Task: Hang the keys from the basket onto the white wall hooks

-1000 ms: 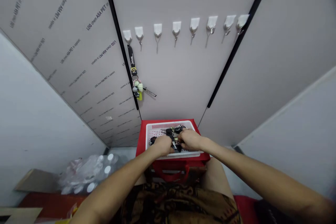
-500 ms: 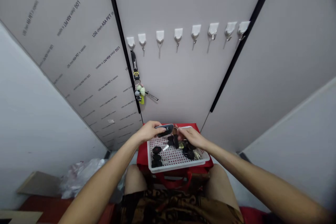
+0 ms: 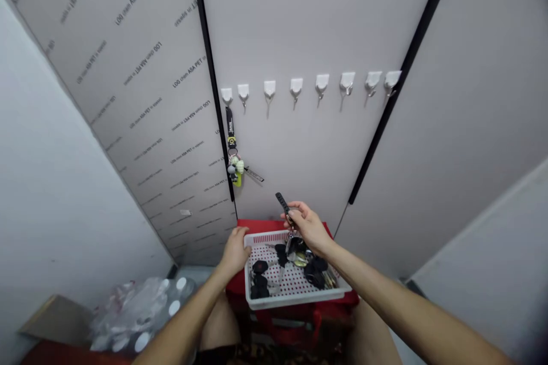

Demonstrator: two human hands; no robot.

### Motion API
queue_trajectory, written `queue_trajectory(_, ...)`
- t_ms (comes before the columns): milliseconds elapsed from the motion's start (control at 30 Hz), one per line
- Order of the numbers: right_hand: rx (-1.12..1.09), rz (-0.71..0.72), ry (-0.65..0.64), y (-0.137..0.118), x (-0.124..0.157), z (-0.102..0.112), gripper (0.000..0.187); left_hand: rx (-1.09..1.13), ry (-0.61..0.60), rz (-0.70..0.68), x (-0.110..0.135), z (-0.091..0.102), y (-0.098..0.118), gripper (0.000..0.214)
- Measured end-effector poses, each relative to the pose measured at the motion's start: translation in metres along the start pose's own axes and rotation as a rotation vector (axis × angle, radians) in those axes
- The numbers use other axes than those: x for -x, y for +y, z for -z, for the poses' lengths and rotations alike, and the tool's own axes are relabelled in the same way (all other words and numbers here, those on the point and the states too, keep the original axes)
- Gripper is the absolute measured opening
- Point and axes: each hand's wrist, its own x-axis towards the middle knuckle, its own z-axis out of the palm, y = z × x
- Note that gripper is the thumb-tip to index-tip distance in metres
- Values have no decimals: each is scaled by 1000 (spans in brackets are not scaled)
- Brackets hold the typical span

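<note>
A white perforated tray (image 3: pixel 295 299) holding several black key fobs and keys rests on a red bag (image 3: pixel 274 224) on my lap. My right hand (image 3: pixel 307 224) is raised above the tray, closed on a key bunch with a black strap (image 3: pixel 282 203) sticking up and keys dangling below. My left hand (image 3: pixel 235 251) grips the tray's left far corner. On the wall ahead runs a row of white hooks (image 3: pixel 295 86). A key set on a black lanyard (image 3: pixel 233 148) hangs from the leftmost hook.
A plastic-wrapped pack of bottles (image 3: pixel 141 313) lies on the floor at lower left, beside a flat cardboard piece (image 3: pixel 47 316). Grey wall panels with black seams surround the space on three sides.
My right hand lifted a key bunch out of the tray and upward. My left hand let go of a dark fob and moved to the tray's corner. The view tilted down.
</note>
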Motion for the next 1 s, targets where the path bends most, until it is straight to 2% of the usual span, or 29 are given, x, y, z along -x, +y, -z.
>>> queue_trajectory(67, 8, 56, -5, -7, -5, -5, 24, 8, -29, 0, -8, -5, -9, 44)
queue_trajectory(133, 26, 116, 2, -19, -12, -13, 26, 22, 4, -19, -18, -10, -13, 46)
queue_trajectory(267, 69, 267, 54, -54, -32, -31, 25, 106, 107, 31, -39, -7, -4, 41)
queue_trajectory(367, 121, 398, 116, -82, -50, -47, 20, 292, 221, -40, -53, 15, 27, 34)
queue_trajectory(467, 226, 517, 175, -106, -70, -65, 17, 533, 307, -222, -68, 49, 73, 39)
queue_trajectory(533, 323, 586, 212, -119, -82, -79, 15, 629, 318, -320, -82, 73, 99, 40)
queue_trajectory(633, 470, 643, 296, -137, -98, -96, 14, 726, 316, -309, -105, 98, 119, 32)
queue_trajectory(767, 621, 640, 361, -154, -111, -110, 12, 838, 306, -236, -124, 112, 116, 27)
queue_trajectory(1000, 815, 545, 455, -153, -124, -112, 11, 793, 251, -137, -128, 110, 105, 30)
